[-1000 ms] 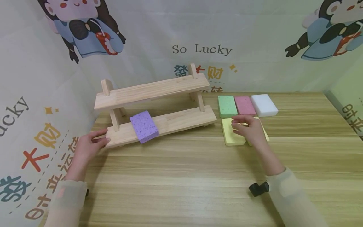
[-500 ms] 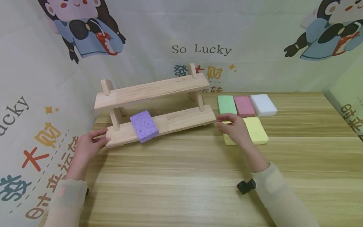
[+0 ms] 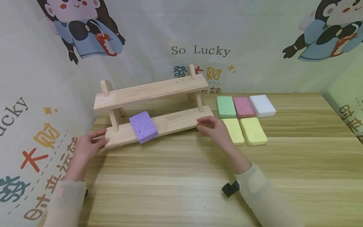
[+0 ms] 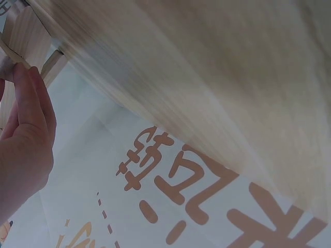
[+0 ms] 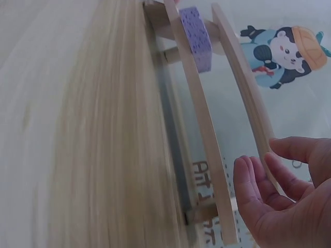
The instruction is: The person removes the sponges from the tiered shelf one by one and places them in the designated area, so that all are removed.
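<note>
A two-tier wooden shelf rack (image 3: 181, 119) stands at a slant on the table. On its lower board lies a purple sponge (image 3: 143, 127), left of the middle, overhanging the front edge. My left hand (image 3: 87, 146) pinches the left end of that lower board between thumb and fingers; the left wrist view also has this hand (image 4: 28, 116) at its edge. Close to the board's right front end is my right hand (image 3: 215, 129), fingers loosely bent and holding nothing. In the right wrist view this hand (image 5: 289, 191) is beside the rack; whether it touches the board I cannot tell.
Right of the rack lie a green sponge (image 3: 226, 107), a pink sponge (image 3: 243, 106) and a white sponge (image 3: 262, 105) in a row. Two yellow sponges, one partly behind my right hand (image 3: 234, 130) and one in full view (image 3: 253, 131), lie in front. Printed cloth (image 3: 147, 37) hangs behind.
My right hand has moved left, from over the yellow sponges to the right end of the lower board. My left hand, the rack and the purple sponge have stayed in place.
</note>
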